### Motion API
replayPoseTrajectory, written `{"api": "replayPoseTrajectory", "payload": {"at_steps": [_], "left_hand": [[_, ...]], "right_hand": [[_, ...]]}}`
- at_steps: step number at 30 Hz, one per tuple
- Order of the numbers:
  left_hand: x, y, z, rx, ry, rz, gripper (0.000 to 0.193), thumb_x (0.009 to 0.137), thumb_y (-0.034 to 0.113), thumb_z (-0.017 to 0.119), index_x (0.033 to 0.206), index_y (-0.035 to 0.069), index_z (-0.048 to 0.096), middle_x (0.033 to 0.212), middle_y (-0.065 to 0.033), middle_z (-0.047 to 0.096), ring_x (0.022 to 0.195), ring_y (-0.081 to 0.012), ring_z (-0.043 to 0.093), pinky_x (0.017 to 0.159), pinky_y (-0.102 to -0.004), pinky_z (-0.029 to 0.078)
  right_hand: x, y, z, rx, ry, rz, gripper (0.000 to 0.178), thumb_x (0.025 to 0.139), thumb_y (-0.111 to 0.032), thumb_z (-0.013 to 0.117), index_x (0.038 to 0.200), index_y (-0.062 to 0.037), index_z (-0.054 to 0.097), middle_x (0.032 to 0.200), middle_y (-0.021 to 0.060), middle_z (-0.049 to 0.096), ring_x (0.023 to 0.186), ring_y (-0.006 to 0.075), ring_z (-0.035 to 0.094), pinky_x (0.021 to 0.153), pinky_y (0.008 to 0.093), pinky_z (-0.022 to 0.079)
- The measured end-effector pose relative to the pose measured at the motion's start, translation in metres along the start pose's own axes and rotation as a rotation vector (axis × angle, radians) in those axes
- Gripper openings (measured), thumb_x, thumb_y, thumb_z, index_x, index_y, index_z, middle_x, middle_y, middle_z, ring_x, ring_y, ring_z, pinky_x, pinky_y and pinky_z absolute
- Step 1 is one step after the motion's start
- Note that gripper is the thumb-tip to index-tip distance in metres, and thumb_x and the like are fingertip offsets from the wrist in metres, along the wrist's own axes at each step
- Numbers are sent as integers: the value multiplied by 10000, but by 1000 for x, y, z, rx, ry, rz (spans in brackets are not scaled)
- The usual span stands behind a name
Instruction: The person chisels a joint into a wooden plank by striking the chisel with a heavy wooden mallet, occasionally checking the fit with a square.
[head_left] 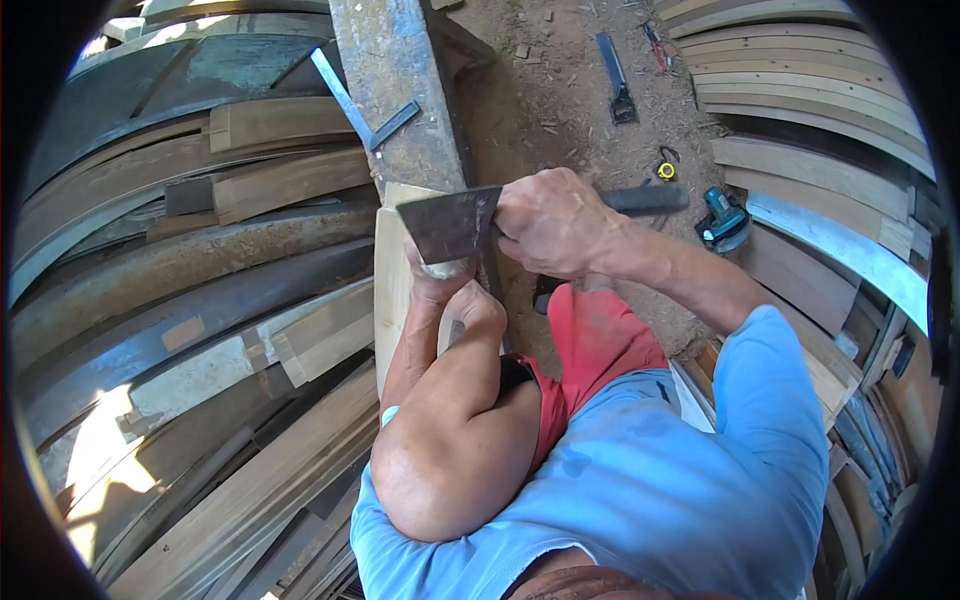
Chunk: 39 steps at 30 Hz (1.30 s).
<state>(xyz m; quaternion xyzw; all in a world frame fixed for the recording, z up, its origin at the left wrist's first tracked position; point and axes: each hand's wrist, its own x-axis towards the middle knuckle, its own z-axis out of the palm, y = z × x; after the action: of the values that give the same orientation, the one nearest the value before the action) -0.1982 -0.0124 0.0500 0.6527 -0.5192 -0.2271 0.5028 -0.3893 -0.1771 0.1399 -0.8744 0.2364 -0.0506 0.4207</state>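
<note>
Worn wooden bench carries metal square, pale board.

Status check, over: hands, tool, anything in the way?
Right hand gripping broad-bladed tool. Left hand partly hidden behind blade, hold unclear. Square on bench, apart from tool.

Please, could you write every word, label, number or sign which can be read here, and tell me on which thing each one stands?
No text can be read in this picture.
Blade: no legible lettering.
Teal power tool: any label is too small and blurred.
Yellow tape measure: any marking is too small.
Square: any scale is too small.
</note>
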Motion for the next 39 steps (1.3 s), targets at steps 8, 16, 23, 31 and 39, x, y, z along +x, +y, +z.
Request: {"api": "replayPoseTrajectory", "payload": {"at_steps": [8, 16, 23, 31, 39], "left_hand": [[83, -10, 1, -68, 221, -189, 239, 882, 3, 757, 1101, 22, 663, 915, -51, 678, 768, -113, 633, 698, -265, 520], [78, -22, -2, 822, -1268, -246, 513, 801, 64, 699, 1306, 140, 649, 1032, -194, 745, 960, -375, 732, 802, -452, 590], [46, -51, -6, 1005, -1337, -158, 320, 840, 158, 674, 1152, 91, 654, 961, -203, 729, 930, -413, 724, 776, -471, 583], [135, 2, -26, 268, -507, -95, 244, 788, 107, 814, 887, 43, 600, 677, -61, 605, 661, -161, 633, 656, -324, 543], [129, 15, 7, -106, -346, -114, 279, 827, 141, 850, 891, 70, 589, 741, 23, 598, 695, -70, 562, 648, -274, 502]], "right_hand": [[-42, 37, 50, 541, 325, 282, 275, 833, -164, 701, 1056, -3, 698, 1006, 231, 719, 934, 366, 710, 841, 417, 541], [-80, 51, 85, 840, 289, 652, 127, 883, -138, 704, 875, -20, 657, 713, 9, 625, 587, 76, 582, 538, 284, 464], [-85, 65, 80, 920, 342, 726, 150, 891, -162, 702, 885, -21, 650, 684, -19, 603, 554, 66, 570, 515, 264, 472], [-82, 69, 69, 912, 418, 721, 144, 901, -165, 709, 862, -44, 640, 683, -23, 598, 548, 54, 566, 510, 247, 465], [-67, 42, 63, 927, 459, 665, 138, 915, -157, 706, 872, -44, 640, 682, -22, 598, 559, 56, 560, 521, 238, 442]]}}
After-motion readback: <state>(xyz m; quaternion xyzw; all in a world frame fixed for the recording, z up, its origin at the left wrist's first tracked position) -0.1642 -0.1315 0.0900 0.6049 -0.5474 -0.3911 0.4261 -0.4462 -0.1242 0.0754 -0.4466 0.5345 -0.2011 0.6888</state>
